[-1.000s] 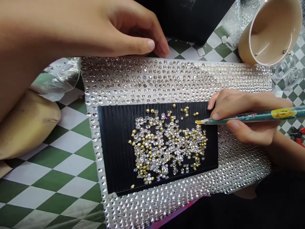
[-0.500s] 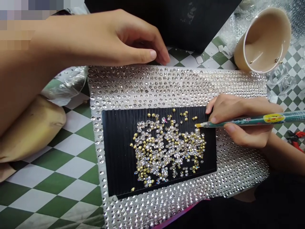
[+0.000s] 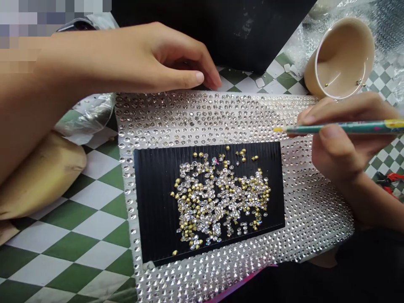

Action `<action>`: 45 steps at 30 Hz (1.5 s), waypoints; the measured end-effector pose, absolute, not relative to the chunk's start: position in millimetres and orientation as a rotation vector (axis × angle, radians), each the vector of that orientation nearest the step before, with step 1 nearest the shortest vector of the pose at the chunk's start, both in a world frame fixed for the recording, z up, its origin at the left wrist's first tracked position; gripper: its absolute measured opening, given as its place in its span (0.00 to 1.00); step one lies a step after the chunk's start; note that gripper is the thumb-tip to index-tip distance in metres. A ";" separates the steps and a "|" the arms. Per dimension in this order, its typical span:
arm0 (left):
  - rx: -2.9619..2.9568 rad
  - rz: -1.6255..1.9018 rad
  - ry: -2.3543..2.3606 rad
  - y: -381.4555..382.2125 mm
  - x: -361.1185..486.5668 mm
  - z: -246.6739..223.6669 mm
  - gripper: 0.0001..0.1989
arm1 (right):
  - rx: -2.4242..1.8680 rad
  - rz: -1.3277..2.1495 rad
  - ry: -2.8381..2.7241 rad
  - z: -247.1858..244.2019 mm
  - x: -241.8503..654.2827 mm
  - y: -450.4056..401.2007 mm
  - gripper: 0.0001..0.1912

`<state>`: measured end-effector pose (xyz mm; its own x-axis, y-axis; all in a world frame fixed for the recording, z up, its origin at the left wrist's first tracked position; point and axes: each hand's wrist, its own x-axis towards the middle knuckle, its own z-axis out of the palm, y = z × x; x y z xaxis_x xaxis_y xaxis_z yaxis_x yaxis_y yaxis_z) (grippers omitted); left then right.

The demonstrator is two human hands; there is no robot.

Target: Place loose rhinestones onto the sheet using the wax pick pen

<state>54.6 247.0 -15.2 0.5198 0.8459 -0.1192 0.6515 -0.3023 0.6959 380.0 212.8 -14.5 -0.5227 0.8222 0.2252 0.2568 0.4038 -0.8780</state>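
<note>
My right hand (image 3: 347,139) grips a teal patterned pencil (image 3: 334,127) with a yellow tip. Its tip points left, above the rhinestone-studded sheet (image 3: 303,202); whether a stone sticks to it I cannot tell. On the sheet lies a black ridged tray (image 3: 158,202), strewn with loose rhinestones (image 3: 217,202), some clear face up and others showing gold pointed backs. My left hand (image 3: 176,59) rests at the sheet's far edge, holding nothing visible. Its fingers are loosely bent, with the thumb apart from them at the base, and some fingers are hidden.
A beige cup (image 3: 341,59) stands tilted in view at the far right, with small stones at its rim. Behind my left hand is a large black box-like object (image 3: 214,29). Red-handled pliers (image 3: 391,181) lie at right, and clear plastic wrap (image 3: 91,118) at left. Green-white checks cover the table (image 3: 94,219).
My right hand has lifted the pencil off the tray's upper right corner and moved it up and right, over the studded sheet toward the cup. My left hand stays in place.
</note>
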 end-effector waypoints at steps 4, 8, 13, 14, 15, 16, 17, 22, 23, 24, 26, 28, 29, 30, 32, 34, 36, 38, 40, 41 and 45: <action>2.052 0.324 1.237 247.8 53.8 -14.0 0.29 | -1.010 0.949 -1.953 -17.8 369.4 216.8 0.13; 2.041 0.324 1.256 247.6 55.6 -12.9 0.30 | -1.008 0.743 -1.902 -20.4 363.9 221.1 0.06; 2.066 0.341 1.219 248.6 54.9 -15.3 0.28 | -0.957 0.676 -1.893 -20.2 362.8 224.7 0.05; 2.072 0.348 1.211 249.0 54.2 -16.0 0.28 | -0.947 0.692 -1.890 -20.0 362.3 224.9 0.05; 2.076 0.353 1.204 249.3 53.6 -16.6 0.27 | -0.931 0.712 -1.882 -19.9 361.7 225.1 0.05; 2.078 0.358 1.202 249.6 53.2 -17.1 0.28 | -0.913 0.736 -1.869 -19.9 361.0 225.3 0.06; 2.076 0.356 1.203 249.7 53.1 -17.3 0.27 | -0.899 0.763 -1.856 -19.9 360.3 225.6 0.06; 2.055 0.349 1.235 247.8 56.1 -16.2 0.28 | -0.897 0.827 -1.841 -21.0 357.9 228.0 0.05; 2.054 0.351 1.233 247.2 56.8 -16.0 0.27 | -0.897 0.828 -1.849 -21.2 357.8 228.6 0.06; 2.054 0.354 1.227 246.8 57.2 -15.8 0.27 | -0.898 0.826 -1.855 -21.4 357.8 229.3 0.06; 2.055 0.369 1.213 246.7 57.1 -15.7 0.26 | -0.899 0.817 -1.862 -21.6 358.1 230.4 0.07; 2.060 0.375 1.207 247.3 56.2 -15.8 0.27 | -0.918 0.815 -1.881 -21.5 358.8 230.8 0.07; 2.061 0.371 1.211 247.8 55.6 -15.8 0.27 | -0.935 0.817 -1.895 -21.2 359.1 230.7 0.07; 2.063 0.369 1.216 248.2 55.1 -15.8 0.28 | -0.952 0.819 -1.907 -20.7 359.5 230.5 0.07; 2.064 0.359 1.221 248.6 54.5 -15.7 0.28 | -0.977 0.826 -1.924 -19.4 360.1 229.8 0.08; 2.059 0.360 1.214 248.4 54.9 -15.7 0.28 | -0.980 0.828 -1.921 -18.3 360.4 229.1 0.08; 2.055 0.358 1.209 247.6 55.9 -15.9 0.29 | -0.985 0.832 -1.919 -17.7 360.5 228.5 0.08; 2.047 0.360 1.214 246.7 56.9 -16.4 0.29 | -0.987 0.832 -1.926 -17.8 360.4 228.2 0.07; 2.044 0.361 1.217 246.2 57.0 -16.8 0.29 | -0.981 0.829 -1.937 -18.2 360.5 228.0 0.07; 2.042 0.362 1.216 246.3 56.7 -16.9 0.29 | -0.978 0.828 -1.941 -18.4 360.8 228.0 0.07; 2.051 0.375 1.201 247.6 54.6 -17.0 0.28 | -0.967 0.804 -1.959 -19.1 362.4 228.9 0.07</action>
<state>54.6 247.6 -17.0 0.5235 0.8457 -0.1035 0.6364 -0.3073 0.7075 362.4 228.9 -19.1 -0.3957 0.8406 0.3698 0.3384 0.5078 -0.7922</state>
